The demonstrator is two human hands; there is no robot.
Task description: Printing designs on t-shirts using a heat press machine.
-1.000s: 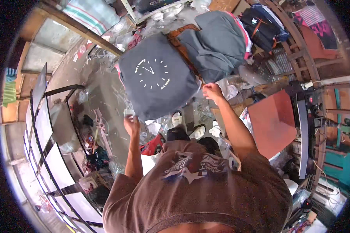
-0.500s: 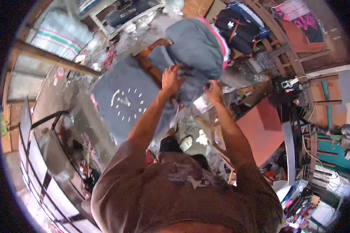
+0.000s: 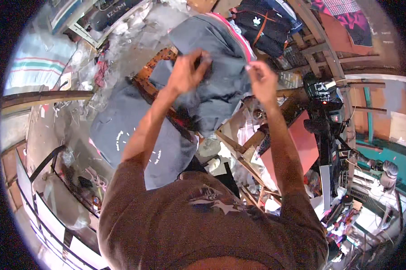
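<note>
Looks like a small, messy clothes workshop, bc piles of gray cloth (image 3: 218, 42) sit near folded black clothes (image 3: 252, 29). One gray top has a pic on it. White boards (image 3: 81, 251) are on a black rack (image 3: 47, 162). Also rough wood frames (image 3: 245, 157), a dark machine (image 3: 322, 94) w/ a red light, & plastic scraps (image 3: 128, 49) on the floor (image 3: 41, 148).

both hands (image 3: 186, 74) (image 3: 263, 83) (bare) are near grey cloth (image 3: 221, 87).
</note>
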